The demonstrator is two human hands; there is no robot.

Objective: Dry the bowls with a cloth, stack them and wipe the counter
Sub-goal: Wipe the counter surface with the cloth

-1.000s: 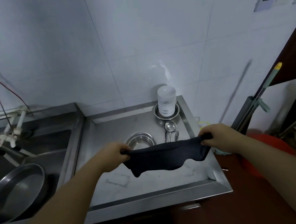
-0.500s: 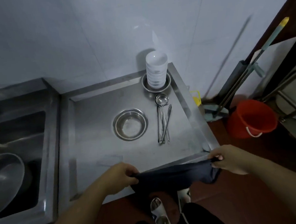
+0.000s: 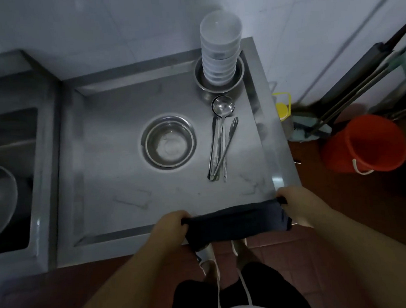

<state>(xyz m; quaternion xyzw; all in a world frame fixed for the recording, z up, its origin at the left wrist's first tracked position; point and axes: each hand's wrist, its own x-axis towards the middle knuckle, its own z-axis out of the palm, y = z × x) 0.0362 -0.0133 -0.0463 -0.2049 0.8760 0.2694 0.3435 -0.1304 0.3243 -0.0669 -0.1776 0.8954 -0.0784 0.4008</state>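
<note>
Both hands, left hand (image 3: 169, 224) and right hand (image 3: 297, 206), grip the dark cloth (image 3: 235, 223) stretched between them (steel bowl (image 3: 169, 141) at twelve o'clock).

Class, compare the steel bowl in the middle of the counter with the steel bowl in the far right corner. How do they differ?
The middle bowl stands alone and holds nothing; the corner bowl carries a tall stack of clear containers. The middle bowl shows its whole inside; the corner bowl shows mostly rim. Both are round, steel and upright on the counter.
</note>
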